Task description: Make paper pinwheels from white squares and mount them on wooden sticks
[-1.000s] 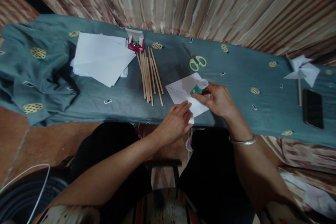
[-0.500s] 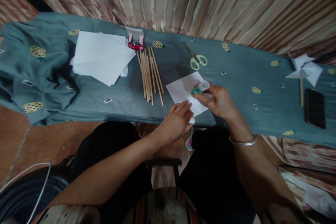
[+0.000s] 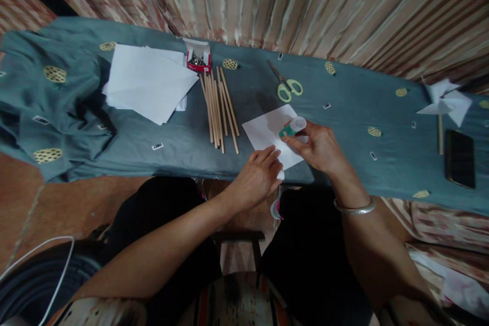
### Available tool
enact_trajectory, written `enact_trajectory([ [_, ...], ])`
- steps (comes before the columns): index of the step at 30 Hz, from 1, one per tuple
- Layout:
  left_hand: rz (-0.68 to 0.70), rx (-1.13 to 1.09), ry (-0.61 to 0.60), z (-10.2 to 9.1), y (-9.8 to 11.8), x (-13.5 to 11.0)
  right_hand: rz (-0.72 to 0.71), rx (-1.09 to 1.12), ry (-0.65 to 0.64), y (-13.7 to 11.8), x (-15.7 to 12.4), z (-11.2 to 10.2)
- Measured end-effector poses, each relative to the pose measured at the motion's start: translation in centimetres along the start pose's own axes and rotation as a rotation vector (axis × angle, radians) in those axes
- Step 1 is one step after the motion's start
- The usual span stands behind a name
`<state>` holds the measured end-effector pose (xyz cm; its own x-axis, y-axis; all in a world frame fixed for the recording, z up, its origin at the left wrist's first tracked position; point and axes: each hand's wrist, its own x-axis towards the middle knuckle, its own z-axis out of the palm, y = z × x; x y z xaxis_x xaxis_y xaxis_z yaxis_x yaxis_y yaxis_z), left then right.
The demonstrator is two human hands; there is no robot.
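A white square of paper (image 3: pixel 265 130) lies near the front edge of the cloth-covered table (image 3: pixel 344 112). My right hand (image 3: pixel 319 146) is closed round a green and white glue stick (image 3: pixel 292 127), tilted with its lower end on the paper. My left hand (image 3: pixel 260 175) rests on the paper's near corner, fingers pressed flat together on it. A silver bangle sits on my right wrist.
Wooden sticks (image 3: pixel 219 107) lie left of the paper. A stack of white sheets (image 3: pixel 147 84) and a red box of pins (image 3: pixel 198 58) sit further left. Yellow-handled scissors (image 3: pixel 286 84) lie behind. A paper pinwheel (image 3: pixel 443 104) and a black phone (image 3: pixel 460 158) are at right.
The glue stick in my right hand has shifted slightly across the paper. My left hand stays on the paper's near corner.
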<state>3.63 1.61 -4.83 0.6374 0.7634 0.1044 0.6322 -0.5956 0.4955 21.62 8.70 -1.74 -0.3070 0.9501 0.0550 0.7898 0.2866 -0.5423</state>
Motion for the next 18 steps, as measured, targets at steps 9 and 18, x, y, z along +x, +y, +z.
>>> enact_trajectory([
  [9, -0.007, -0.015, -0.007, 0.04, -0.03, 0.03, -0.001, 0.018, -0.049, 0.25, 0.01, -0.27],
  [18, 0.004, 0.02, 0.012, 0.05, 0.06, 0.07, 0.005, 0.072, -0.019, 0.23, -0.21, -0.03],
])
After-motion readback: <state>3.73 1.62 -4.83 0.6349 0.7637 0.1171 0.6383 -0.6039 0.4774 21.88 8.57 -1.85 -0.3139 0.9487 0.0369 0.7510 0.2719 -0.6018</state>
